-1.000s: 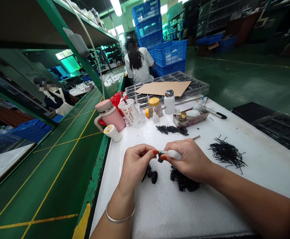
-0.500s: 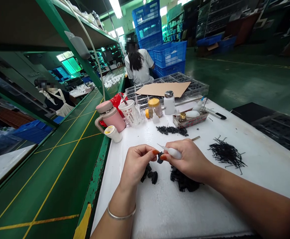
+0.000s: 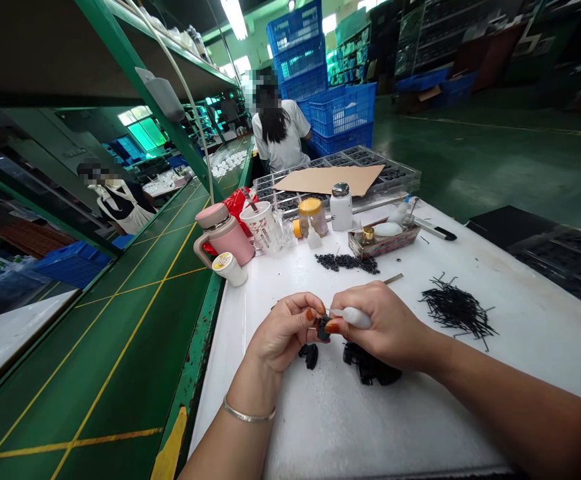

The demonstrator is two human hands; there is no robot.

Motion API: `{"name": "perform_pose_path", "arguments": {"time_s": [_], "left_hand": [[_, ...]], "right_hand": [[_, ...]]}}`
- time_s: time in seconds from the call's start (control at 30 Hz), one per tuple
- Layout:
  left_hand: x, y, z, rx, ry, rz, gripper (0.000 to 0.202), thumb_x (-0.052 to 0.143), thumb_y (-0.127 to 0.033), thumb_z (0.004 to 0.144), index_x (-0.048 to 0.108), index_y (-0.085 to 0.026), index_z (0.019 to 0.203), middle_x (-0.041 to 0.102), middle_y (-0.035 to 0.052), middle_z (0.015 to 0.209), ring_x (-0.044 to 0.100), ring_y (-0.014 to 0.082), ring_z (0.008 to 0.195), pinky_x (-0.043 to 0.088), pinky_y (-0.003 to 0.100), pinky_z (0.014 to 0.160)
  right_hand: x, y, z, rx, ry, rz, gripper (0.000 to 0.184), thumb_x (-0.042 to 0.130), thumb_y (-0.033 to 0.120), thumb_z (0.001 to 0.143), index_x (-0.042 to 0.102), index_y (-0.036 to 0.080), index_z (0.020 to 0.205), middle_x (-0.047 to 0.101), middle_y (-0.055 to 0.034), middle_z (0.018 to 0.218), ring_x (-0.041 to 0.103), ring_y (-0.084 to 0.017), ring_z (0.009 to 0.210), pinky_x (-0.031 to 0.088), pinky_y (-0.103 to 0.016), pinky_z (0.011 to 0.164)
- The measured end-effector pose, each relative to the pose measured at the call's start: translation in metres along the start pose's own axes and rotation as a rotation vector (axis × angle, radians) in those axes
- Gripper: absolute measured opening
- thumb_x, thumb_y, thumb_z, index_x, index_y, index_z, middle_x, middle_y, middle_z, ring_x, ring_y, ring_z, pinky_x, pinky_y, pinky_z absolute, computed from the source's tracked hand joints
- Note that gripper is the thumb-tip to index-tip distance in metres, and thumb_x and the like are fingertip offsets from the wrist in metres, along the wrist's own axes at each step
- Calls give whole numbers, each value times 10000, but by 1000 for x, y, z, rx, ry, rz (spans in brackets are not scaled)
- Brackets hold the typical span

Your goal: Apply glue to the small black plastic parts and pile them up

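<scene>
Between the thumb and fingers of my left hand [image 3: 285,330] is a small black plastic part [image 3: 323,328]. My right hand [image 3: 378,325] is closed around a small white squeeze bottle [image 3: 356,317] with a thin nozzle that points left, toward the held part. The right thumb also touches the part's edge. Whether the nozzle tip meets the part is hidden by the left fingers. Below my left hand lie loose black parts [image 3: 309,357]. A larger pile of black parts [image 3: 370,367] sits under my right hand, partly covered by it.
Thin black bent rods [image 3: 455,305] lie in a heap at right. Tiny black rings [image 3: 348,263] are spread ahead, beside a small tray [image 3: 385,241] of bottles. A pink mug [image 3: 225,237] and jars line the left back. A green conveyor [image 3: 135,320] runs along the left.
My left hand has turned and moved slightly right, its fingers now wrapping more around the black part. The squeeze bottle's nozzle has tilted lower, toward the part.
</scene>
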State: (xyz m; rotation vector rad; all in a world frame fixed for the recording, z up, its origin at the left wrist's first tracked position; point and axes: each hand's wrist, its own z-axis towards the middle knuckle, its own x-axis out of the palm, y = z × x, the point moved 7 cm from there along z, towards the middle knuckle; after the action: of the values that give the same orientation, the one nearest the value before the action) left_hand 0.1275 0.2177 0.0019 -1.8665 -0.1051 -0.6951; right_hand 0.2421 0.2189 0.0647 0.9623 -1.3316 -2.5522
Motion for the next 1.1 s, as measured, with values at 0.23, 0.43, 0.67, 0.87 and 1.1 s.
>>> {"name": "perform_pose_path", "arguments": {"time_s": [0.23,0.43,0.67,0.87,1.1], "left_hand": [[-3,12,3,-76,45,-40,291,816,-253,625,565,-133,710,598,0,642,584,94,559,554,253,591],[-4,13,4,-77,22,-21,289,794,-230,647,520,-149,692,592,-1,666,588,109,603,560,274,605],[-9,11,4,-48,-26,13,309,800,-241,646,512,-147,706,592,1,723,584,99,577,562,252,536],[-9,11,4,-71,-45,11,330,807,-267,641,503,-147,683,585,1,665,580,96,579,546,207,507],[-8,5,4,22,-89,13,302,767,-350,699,539,-157,741,569,-4,663,573,97,586,540,215,538]], "right_hand": [[-1,6,0,-64,-4,-21,191,596,190,804,588,153,616,547,31,538,446,-65,482,313,-194,517],[0,0,1,14,-8,-46,205,590,167,764,535,149,567,500,35,521,408,-70,485,291,-209,506],[10,-21,-2,316,55,232,239,591,236,775,501,154,569,476,37,508,366,-78,477,281,-205,451],[4,-12,-1,193,-45,33,236,577,154,739,483,149,522,433,43,492,350,-72,486,252,-210,470],[8,-29,0,338,-54,256,226,605,280,778,579,141,602,518,23,507,399,-83,476,299,-201,451]]}}
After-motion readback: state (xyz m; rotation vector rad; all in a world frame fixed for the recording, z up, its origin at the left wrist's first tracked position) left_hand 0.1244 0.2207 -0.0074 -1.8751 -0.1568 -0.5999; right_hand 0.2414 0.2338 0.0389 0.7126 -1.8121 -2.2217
